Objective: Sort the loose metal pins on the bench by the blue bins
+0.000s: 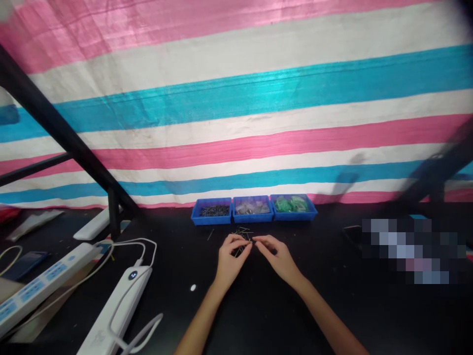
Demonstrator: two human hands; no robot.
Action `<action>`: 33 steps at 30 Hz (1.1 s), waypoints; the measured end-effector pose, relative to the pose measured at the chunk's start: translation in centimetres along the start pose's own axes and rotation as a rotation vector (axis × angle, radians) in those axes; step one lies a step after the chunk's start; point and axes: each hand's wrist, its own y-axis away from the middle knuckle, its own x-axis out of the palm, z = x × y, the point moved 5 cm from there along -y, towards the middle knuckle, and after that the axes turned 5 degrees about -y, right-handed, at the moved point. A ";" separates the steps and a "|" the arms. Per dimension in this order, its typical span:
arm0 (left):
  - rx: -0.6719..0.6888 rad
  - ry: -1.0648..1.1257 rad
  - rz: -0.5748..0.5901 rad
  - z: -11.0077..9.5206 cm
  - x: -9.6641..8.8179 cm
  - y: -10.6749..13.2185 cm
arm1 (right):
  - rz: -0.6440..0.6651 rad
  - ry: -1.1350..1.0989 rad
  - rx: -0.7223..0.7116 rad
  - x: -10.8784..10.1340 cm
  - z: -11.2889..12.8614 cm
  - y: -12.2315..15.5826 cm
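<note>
We see a white cabled unit (114, 310) well left of the left grip (233, 254), then a lone pin (210, 234) and blue pin tray (212, 221) beyond it. Left grip's fingertips are near-together at the pin pile (244, 230), between and just ahead of both grips; middle tray (254, 218) beyond. Right grip (275, 251) faces it; we can't tell if either clamps a pin. Green-filled tray (295, 216) beyond right grip.

Metallic pins (243, 233), smooth plastic trays (253, 218)
</note>
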 end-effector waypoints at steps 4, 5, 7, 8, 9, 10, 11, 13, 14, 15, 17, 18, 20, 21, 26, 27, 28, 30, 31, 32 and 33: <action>-0.084 0.164 -0.017 0.6 -0.2 -0.1 | 0.040 0.036 -0.028 0.5 0.5 0.2; -0.098 0.203 -0.005 0.6 -0.1 -0.1 | 0.055 0.037 -0.038 0.7 0.6 0.3; -0.122 0.271 0.025 0.4 0.3 0.0 | 0.092 0.010 -0.047 1.1 0.9 0.5; -0.133 0.300 0.039 0.3 0.5 0.1 | 0.108 -0.010 -0.047 1.3 0.9 0.6; -0.145 0.325 0.048 0.1 0.7 0.2 | 0.118 -0.027 -0.043 1.4 0.9 0.6; -0.156 0.348 0.054 0.0 0.8 0.3 | 0.120 -0.037 -0.036 1.5 0.7 0.6; -0.166 0.368 0.057 -0.2 0.9 0.4 | 0.110 -0.041 -0.028 1.5 0.6 0.6; -0.182 0.400 0.057 -0.4 1.0 0.4 | 0.081 -0.040 -0.005 1.4 0.1 0.6; -0.188 0.412 0.056 -0.5 1.0 0.5 | 0.071 -0.044 0.006 1.4 -0.2 0.6; -0.194 0.421 0.056 -0.5 1.0 0.5 | 0.069 -0.052 0.015 1.5 -0.4 0.6; -0.202 0.431 0.060 -0.6 1.0 0.5 | 0.083 -0.071 0.024 1.6 -0.4 0.6; -0.205 0.434 0.063 -0.5 1.1 0.6 | 0.090 -0.073 0.021 1.6 -0.3 0.6; -0.210 0.440 0.069 -0.4 1.3 0.6 | 0.091 -0.059 0.002 1.7 0.2 0.7; -0.211 0.443 0.069 -0.4 1.4 0.7 | 0.092 -0.052 -0.010 1.6 0.4 0.7; -0.209 0.455 0.038 -0.1 1.4 0.6 | 0.075 -0.036 -0.022 1.3 0.9 0.6; -0.207 0.454 0.030 -0.1 1.2 0.6 | 0.069 -0.034 -0.014 1.2 0.8 0.6; -0.205 0.450 0.023 -0.1 1.1 0.6 | 0.064 -0.038 -0.005 1.1 0.7 0.6; -0.202 0.437 0.010 -0.1 0.8 0.5 | 0.044 -0.060 0.018 0.9 0.4 0.5; -0.202 0.428 0.007 -0.1 0.7 0.5 | 0.031 -0.076 0.029 0.8 0.3 0.4; -0.202 0.419 0.007 -0.1 0.6 0.5 | 0.016 -0.092 0.040 0.6 0.2 0.4; -0.203 0.409 0.008 0.0 0.5 0.5 | 0.001 -0.110 0.052 0.5 0.1 0.4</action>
